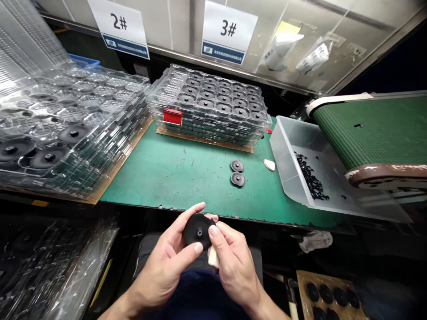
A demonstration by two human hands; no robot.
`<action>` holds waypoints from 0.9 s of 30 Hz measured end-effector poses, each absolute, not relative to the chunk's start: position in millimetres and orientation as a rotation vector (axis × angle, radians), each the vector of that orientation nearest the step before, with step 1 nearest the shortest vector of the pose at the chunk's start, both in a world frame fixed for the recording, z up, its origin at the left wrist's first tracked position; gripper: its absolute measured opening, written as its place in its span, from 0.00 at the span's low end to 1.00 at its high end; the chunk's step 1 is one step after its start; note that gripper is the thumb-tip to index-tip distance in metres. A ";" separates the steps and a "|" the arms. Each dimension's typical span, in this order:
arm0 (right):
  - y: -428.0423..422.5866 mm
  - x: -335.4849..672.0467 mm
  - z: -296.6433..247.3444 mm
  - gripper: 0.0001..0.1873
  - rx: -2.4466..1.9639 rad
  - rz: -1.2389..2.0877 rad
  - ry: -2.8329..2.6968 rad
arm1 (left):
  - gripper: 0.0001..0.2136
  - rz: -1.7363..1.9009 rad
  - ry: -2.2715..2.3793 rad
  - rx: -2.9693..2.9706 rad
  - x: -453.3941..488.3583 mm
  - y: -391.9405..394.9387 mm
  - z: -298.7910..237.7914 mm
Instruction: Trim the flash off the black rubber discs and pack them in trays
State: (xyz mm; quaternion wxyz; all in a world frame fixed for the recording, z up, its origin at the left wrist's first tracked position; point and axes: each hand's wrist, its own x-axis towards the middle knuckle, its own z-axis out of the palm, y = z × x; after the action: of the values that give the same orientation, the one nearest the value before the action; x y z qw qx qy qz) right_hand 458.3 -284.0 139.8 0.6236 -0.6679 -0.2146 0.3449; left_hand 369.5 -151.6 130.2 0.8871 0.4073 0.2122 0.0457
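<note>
- Black plastic disc (pixel 197 231) with a central hole is held up in both hands, just above the person's lap and in front of the worktop edge.
- Left hand (pixel 163 262) is curled around the disc's left side, fingers behind it and thumb across its face, gripping it firmly.
- Right hand (pixel 236 266) is closed on the disc's right edge and partly covers it.
- White wedge-shaped piece (pixel 214 257) shows below the disc, against the right hand; its material is hard to tell, and it seems to be held there.
- Green-topped worktop (pixel 167 178) lies ahead, with two small black discs (pixel 237 173) side by side and a white piece (pixel 269 165) just to their right.
- Stacks of transparent trays stand on the worktop, the nearer one on the left (pixel 73 129), the other straight ahead (pixel 207 106); both hold black discs in rows.
- Translucent plastic bin (pixel 283 151) on the right holds a heap of small black pieces (pixel 310 178), beside a green conveyor belt (pixel 376 129).
- Wooden board (pixel 302 278) at lower right, below the worktop, carries rows of black discs.
</note>
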 end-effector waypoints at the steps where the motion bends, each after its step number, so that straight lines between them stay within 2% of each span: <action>1: -284.3 457.1 138.7 0.21 -1.533 0.783 -0.520 | 0.30 0.124 0.469 0.906 369.7 -154.5 128.6; 10: -286.0 446.7 136.7 0.27 -1.576 0.674 -0.669 | 0.14 0.206 0.737 0.939 384.5 -157.3 135.3; 19: -287.2 455.2 131.9 0.27 -1.489 0.789 -0.432 | 0.17 0.063 0.753 0.836 380.8 -149.6 132.3; 27: -285.7 470.4 127.5 0.30 -1.462 0.803 -0.352 | 0.11 0.068 0.628 1.023 373.7 -146.2 137.0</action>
State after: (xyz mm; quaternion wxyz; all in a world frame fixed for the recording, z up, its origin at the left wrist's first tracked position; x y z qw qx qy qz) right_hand 470.4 -285.7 127.5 0.6583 -0.6455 -0.1554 0.3548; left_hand 373.7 -146.2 137.0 0.8247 0.4812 0.2954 0.0320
